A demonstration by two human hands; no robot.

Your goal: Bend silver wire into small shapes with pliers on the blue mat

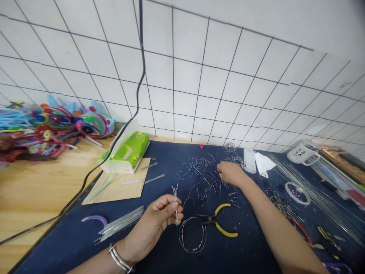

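Observation:
My left hand (pixel 159 217) is closed, pinching a small bunch of thin metal pins (pixel 175 196) upright above the dark blue mat (pixel 159 156). My right hand (pixel 230 173) reaches forward onto a scattered pile of bent wire pieces (pixel 199 171), fingers curled down into them; what they grip, if anything, I cannot make out. Between my arms lie yellow-handled pliers (pixel 221 222) and a wire ring with pink beads (pixel 192 234).
A bundle of straight wires (pixel 122 224) and a purple curved piece (pixel 95 219) lie left. A green tissue pack (pixel 128 152) sits on brown paper (pixel 119 186). Colourful craft items (pixel 57 121) fill the far left. A white mug (pixel 302 152), long wires (pixel 313 190) and tools are on the right. A black cable (pixel 139 76) hangs.

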